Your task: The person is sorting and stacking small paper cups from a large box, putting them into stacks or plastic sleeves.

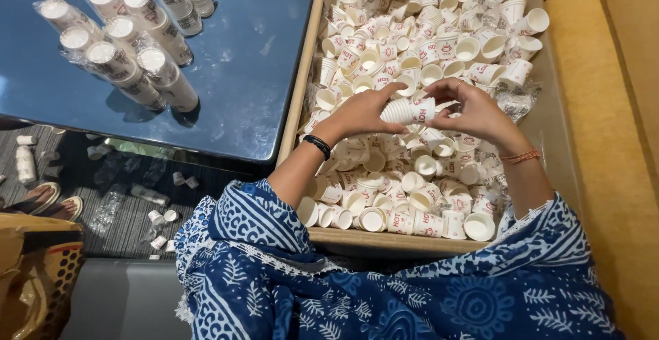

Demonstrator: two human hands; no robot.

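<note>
**Both hands on a short stack of paper cups**

The stack (406, 111) of nested white cups with red print lies sideways, above the middle of the box (557, 141). The left hand (362, 112) pinches its base end; the right hand (473, 110) closes its fingers around the mouth end. Loose cups (412, 45) fill the shallow cardboard box. Left of it, on a glossy blue table (247, 72), wrapped sleeves (117, 55) of cups stand upright. More cups litter the floor (117, 196).

A shallow cardboard tray (296, 100) is filled with loose white paper cups (412, 45). Beside it, wrapped cup stacks (137, 65) are laid on a glossy blue table (247, 72); stray cups (165, 216) are scattered on the floor (123, 230).
</note>
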